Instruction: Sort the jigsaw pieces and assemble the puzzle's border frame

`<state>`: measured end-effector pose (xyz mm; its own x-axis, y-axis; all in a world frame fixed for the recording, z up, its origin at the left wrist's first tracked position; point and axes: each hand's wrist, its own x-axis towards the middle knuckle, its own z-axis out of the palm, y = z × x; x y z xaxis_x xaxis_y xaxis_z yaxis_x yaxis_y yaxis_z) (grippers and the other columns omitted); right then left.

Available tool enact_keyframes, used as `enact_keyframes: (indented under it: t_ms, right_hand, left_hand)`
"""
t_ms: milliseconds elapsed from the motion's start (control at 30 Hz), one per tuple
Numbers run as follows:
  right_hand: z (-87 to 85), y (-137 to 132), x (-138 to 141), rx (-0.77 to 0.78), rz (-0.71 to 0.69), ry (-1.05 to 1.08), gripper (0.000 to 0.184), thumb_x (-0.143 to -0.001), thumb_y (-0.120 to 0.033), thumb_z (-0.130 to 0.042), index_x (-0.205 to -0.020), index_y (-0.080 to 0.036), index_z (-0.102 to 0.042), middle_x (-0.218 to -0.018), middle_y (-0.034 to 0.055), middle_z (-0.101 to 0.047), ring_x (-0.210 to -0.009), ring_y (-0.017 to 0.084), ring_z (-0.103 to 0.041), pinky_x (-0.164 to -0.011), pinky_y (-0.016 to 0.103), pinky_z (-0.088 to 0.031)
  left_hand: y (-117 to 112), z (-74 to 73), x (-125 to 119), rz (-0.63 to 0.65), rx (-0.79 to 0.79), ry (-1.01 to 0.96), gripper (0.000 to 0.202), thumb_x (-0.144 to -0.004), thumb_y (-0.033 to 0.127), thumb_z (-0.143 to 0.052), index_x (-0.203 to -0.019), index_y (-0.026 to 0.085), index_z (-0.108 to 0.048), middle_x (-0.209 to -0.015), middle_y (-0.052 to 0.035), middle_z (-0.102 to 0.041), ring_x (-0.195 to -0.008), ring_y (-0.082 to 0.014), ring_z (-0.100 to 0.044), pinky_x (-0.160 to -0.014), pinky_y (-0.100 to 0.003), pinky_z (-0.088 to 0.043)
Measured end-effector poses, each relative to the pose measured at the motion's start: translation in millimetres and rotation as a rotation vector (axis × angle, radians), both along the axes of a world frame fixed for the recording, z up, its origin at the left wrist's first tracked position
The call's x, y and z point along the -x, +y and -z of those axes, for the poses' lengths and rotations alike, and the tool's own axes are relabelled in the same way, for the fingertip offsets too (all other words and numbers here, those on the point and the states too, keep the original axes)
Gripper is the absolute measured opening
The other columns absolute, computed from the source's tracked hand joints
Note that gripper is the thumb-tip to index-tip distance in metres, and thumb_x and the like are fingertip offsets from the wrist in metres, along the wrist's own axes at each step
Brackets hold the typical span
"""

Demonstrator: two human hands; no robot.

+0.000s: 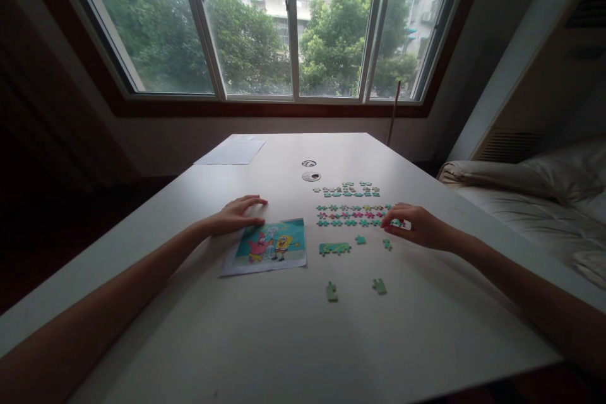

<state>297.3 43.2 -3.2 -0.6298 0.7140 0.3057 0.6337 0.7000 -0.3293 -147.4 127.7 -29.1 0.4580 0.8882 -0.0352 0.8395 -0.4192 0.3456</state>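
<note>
My left hand (238,214) lies with fingers stretched out on the white table, its thumb at the upper left corner of a printed cartoon picture (272,243). At the right end of several rows of loose jigsaw pieces (350,215), my right hand (411,225) is closed in a pinch. Its thumb and index finger meet at a small puzzle piece (381,223), largely hidden by the fingertips. Below the rows is a short joined strip of green pieces (334,248). Single pieces lie nearby, among them one (360,240) beside the strip and another (387,244) under my right hand.
Two more pieces lie closer to me, a left one (332,291) and a right one (379,286). Further rows (351,190) sit beyond. White paper (230,152) lies at the table's far left. Two round fittings (311,177) are set in the tabletop (265,341).
</note>
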Motion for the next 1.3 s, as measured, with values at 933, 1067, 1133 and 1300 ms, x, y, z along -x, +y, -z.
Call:
enact_keyframes:
  t_ms: [933, 1067, 1133, 1300]
  right_hand:
    - [5.8, -2, 5, 0.019, -0.010, -0.043, 0.018, -0.084, -0.031, -0.049, -0.083, -0.019, -0.063, -0.078, 0.0052, -0.065, -0.075, 0.016, -0.056, -0.071, 0.030, -0.041]
    - [8.0, -1, 4, 0.026, -0.009, -0.042, 0.018, -0.083, -0.031, -0.050, -0.083, -0.018, -0.063, -0.078, 0.0055, -0.065, -0.075, 0.016, -0.056, -0.071, 0.029, -0.042]
    - [8.0, -1, 4, 0.030, -0.010, -0.045, 0.018, -0.083, -0.031, -0.050, -0.084, -0.019, -0.062, -0.079, 0.0055, -0.065, -0.075, 0.016, -0.056, -0.070, 0.029, -0.042]
    - [6.0, -2, 6, 0.032, -0.017, -0.050, 0.019, -0.084, -0.031, -0.049, -0.082, -0.019, -0.062, -0.079, 0.0054, -0.065, -0.074, 0.016, -0.056, -0.071, 0.030, -0.041]
  left_hand:
    - [3, 7.9, 5, -0.037, -0.072, 0.007, 0.063, -0.072, 0.065, -0.046, -0.123, 0.027, -0.048, -0.135, -0.0073, -0.038, -0.121, -0.0283, -0.037, -0.100, -0.041, -0.028]
    - [2, 5.7, 5, -0.002, -0.058, 0.031, 0.067, -0.071, 0.065, -0.049, -0.125, 0.028, -0.045, -0.136, -0.0083, -0.035, -0.124, -0.0295, -0.032, -0.100, -0.043, -0.026]
    - [2, 5.5, 5, 0.009, -0.074, 0.041, 0.067, -0.069, 0.065, -0.052, -0.125, 0.028, -0.045, -0.136, -0.0090, -0.036, -0.123, -0.0303, -0.033, -0.100, -0.044, -0.027]
    - [2, 10.6, 1, -0.009, -0.203, -0.015, 0.055, -0.074, 0.061, -0.049, -0.115, 0.025, -0.055, -0.125, -0.0095, -0.048, -0.112, -0.0295, -0.046, -0.093, -0.042, -0.036]
